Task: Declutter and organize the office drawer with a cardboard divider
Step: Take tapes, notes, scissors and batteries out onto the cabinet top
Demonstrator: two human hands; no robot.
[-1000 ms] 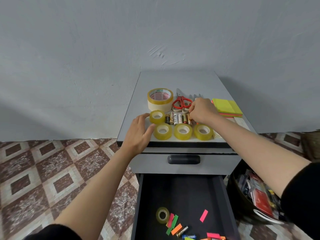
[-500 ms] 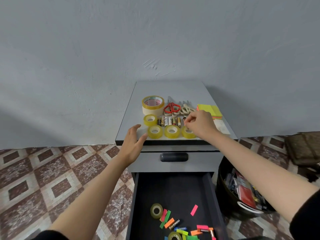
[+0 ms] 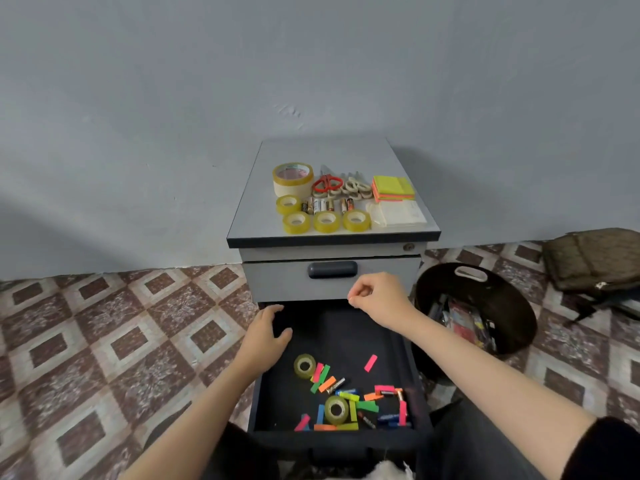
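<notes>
My left hand [image 3: 266,332] rests, fingers relaxed, on the left rim of the open black metal drawer [image 3: 332,337] at lower centre. My right hand [image 3: 379,299] hangs curled above its back edge, apparently empty.

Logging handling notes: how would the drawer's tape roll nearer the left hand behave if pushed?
The tape roll looks small with a hollow core, so probably light. Its round rim could let it roll if tipped on edge. Paper strips beside it may shift too.

A black tub [image 3: 512,306] of seemingly stationery sits near a brown bag [image 3: 588,261] on the tiled floor [image 3: 104,341].
</notes>
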